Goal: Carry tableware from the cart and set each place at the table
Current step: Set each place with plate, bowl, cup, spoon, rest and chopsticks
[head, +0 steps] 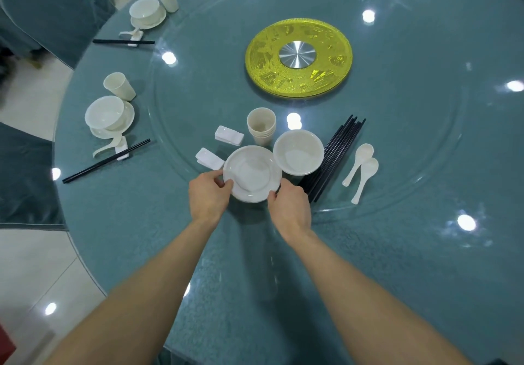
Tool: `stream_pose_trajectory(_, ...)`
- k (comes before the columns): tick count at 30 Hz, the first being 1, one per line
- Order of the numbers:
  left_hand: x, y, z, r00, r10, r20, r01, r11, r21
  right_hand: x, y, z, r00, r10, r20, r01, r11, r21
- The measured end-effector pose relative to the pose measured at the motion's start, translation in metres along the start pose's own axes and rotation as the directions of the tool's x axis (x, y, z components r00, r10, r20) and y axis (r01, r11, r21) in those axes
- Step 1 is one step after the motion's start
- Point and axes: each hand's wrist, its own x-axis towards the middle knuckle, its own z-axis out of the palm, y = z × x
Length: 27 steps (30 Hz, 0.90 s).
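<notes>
Here, the white plate (252, 172) faces up just below the frame's centre, round, with no long axis. The left hand (208, 194) pinches its left rim, the right hand (289, 208) its lower-right rim. Beside it, the black chopsticks (334, 155) point to the upper right.

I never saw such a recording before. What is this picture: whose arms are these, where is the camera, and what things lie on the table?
No machine here: a person wears one camera on the head, looking down, so the arms are their own. The left hand and right hand hold a white plate by its rim. Near it on the round table lie a bowl, stacked cups, black chopsticks, two spoons and two rests. At the left, two places are already set.
</notes>
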Motion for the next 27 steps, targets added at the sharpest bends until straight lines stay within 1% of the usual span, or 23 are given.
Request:
stream_pose_trajectory(2, 0.000, 0.000, -0.001, 0.997, -0.069, -0.026, 0.065, 0.992, -0.107, -0.002, 0.000, -0.001, 1.000, -0.013, 0.010, 0.013, 1.000, 0.006)
stream_pose_trajectory(5, -0.003, -0.002, 0.001, 0.983, -0.181, -0.006, 0.171, 0.939, -0.298, -0.005, 0.002, -0.004, 0.999, -0.028, 0.018, 0.027, 1.000, 0.015)
stream_pose_trajectory(8, -0.013, 0.001, -0.006, 0.978, -0.209, -0.024, 0.187, 0.913, -0.363, -0.009, 0.004, -0.005, 0.998, -0.053, 0.015, 0.052, 0.998, 0.041)
stream_pose_trajectory(13, -0.030, -0.008, -0.024, 0.972, -0.228, -0.054, 0.192, 0.907, -0.374, -0.023, -0.002, -0.007, 0.996, -0.089, -0.029, 0.092, 0.988, 0.122)
stream_pose_trajectory(15, -0.036, -0.019, -0.032, 0.970, -0.240, -0.051, 0.203, 0.902, -0.382, -0.029, -0.007, -0.007, 0.993, -0.119, -0.021, 0.121, 0.983, 0.140)
stream_pose_trajectory(21, -0.059, -0.071, -0.063, 0.947, -0.303, -0.107, 0.250, 0.905, -0.344, -0.059, -0.035, 0.015, 0.955, -0.280, 0.094, 0.261, 0.949, 0.178)
stream_pose_trajectory(24, -0.070, -0.105, -0.074, 0.935, -0.339, -0.108, 0.289, 0.900, -0.327, -0.073, -0.046, 0.036, 0.935, -0.313, 0.167, 0.288, 0.945, 0.157)
stream_pose_trajectory(27, -0.076, -0.137, -0.079, 0.930, -0.350, -0.108, 0.310, 0.909, -0.277, -0.083, -0.052, 0.060, 0.921, -0.315, 0.230, 0.296, 0.948, 0.115)
